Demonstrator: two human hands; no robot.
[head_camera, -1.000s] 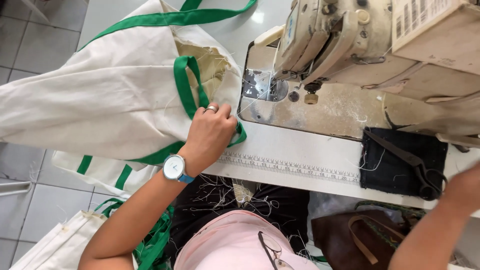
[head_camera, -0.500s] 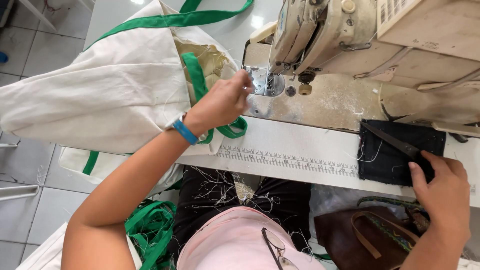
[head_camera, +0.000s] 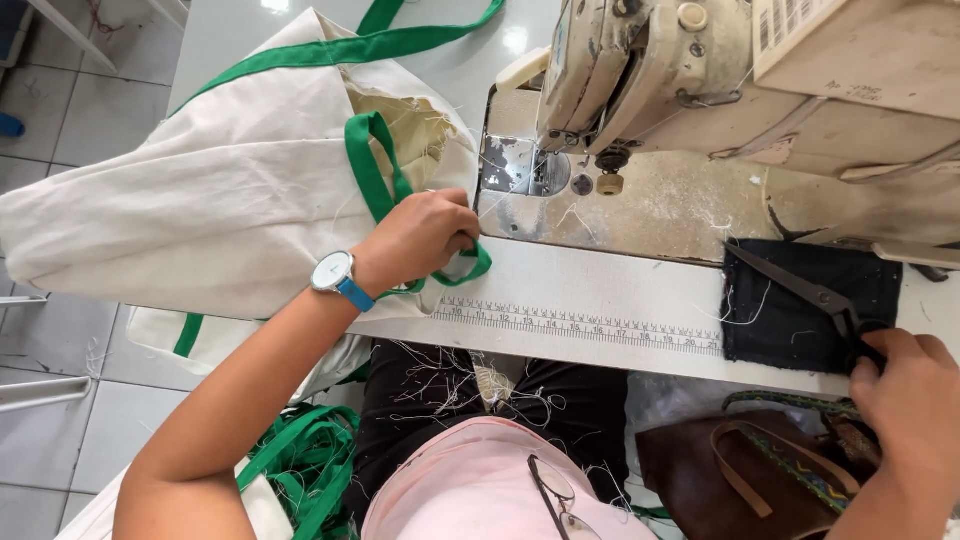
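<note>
Near the centre of the frame, the left hand (head_camera: 420, 240) is seen closed around a green strap (head_camera: 375, 180) of a cream cloth bag (head_camera: 200, 210); the fingers are curled tight and the strap is pinched just left of the needle plate (head_camera: 520, 165) of a sewing machine (head_camera: 700, 70). A watch (head_camera: 332, 272) with a blue band is worn on that wrist. The bag is spread over the upper left of the frame, lying on the white desk (head_camera: 600, 290) and hanging off its left edge, with green trim along its top. A printed ruler (head_camera: 580, 322) is fixed along the front edge of the desk.

At the lower right of the frame, the right hand (head_camera: 910, 390) is laid on the handles of dark scissors (head_camera: 800, 290), which rest on a dark cloth patch (head_camera: 800, 310) on the desk; the fingers are bent about the handles, but whether they are truly gripped cannot be told. Below the desk, a brown leather bag (head_camera: 730, 480) is seen at the lower right, and loose green straps (head_camera: 300, 460) are piled at the lower left.
</note>
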